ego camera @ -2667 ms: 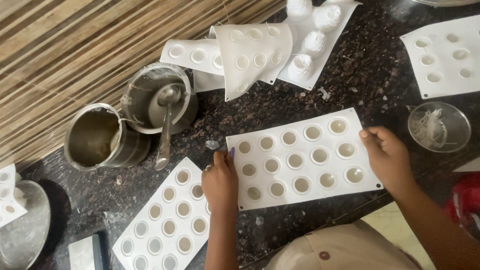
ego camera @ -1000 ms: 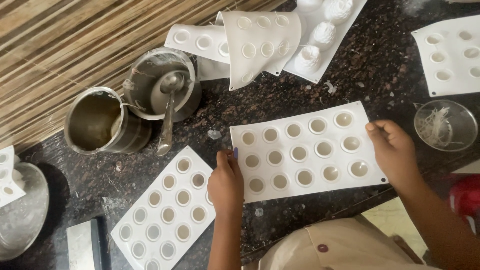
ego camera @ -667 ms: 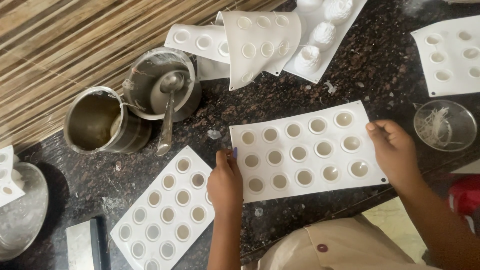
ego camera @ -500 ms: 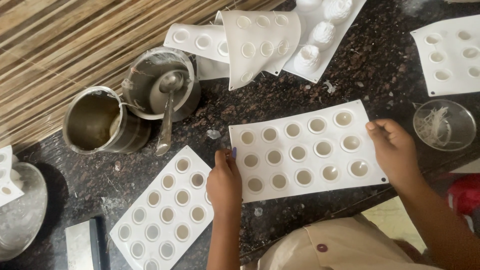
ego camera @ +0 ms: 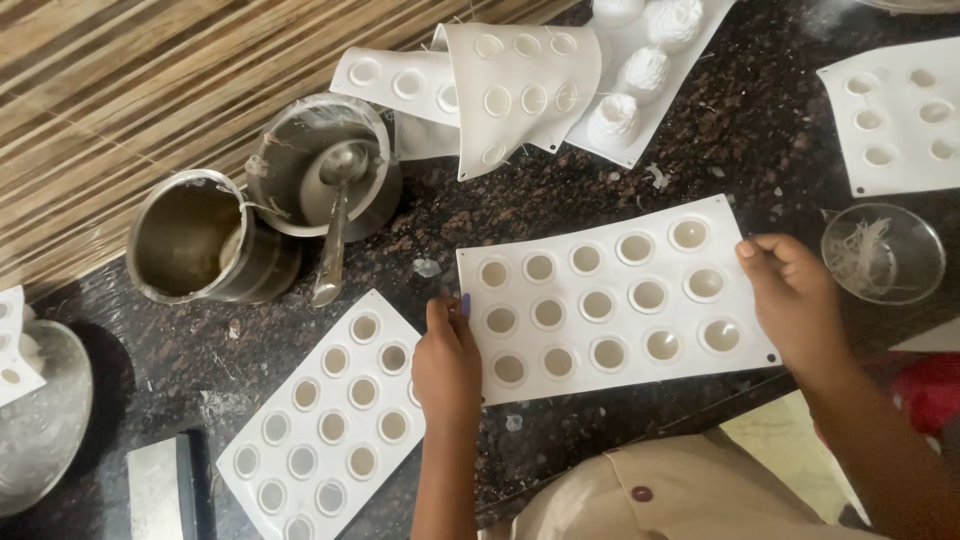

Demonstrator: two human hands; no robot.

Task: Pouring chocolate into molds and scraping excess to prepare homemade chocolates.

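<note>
Both hands (ego camera: 447, 365) (ego camera: 795, 295) pinching mould (ego camera: 610, 300) edges | nudged slightly left (cavities filled, level) | pots (ego camera: 200, 250) untouched

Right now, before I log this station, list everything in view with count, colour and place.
held mould tray: 1, white, centre, filled cavities
second mould tray: 1, white, lower left
bent mould sheets: at least 2, white, top centre
far mould tray: 1, white, top right
steel cup: 1, silver, left
steel bowl: 1, silver, beside cup, spoon inside
glass bowl: 1, clear, right
counter: dark speckled stone
left hand: on held tray's left edge
right hand: on its right edge
</note>
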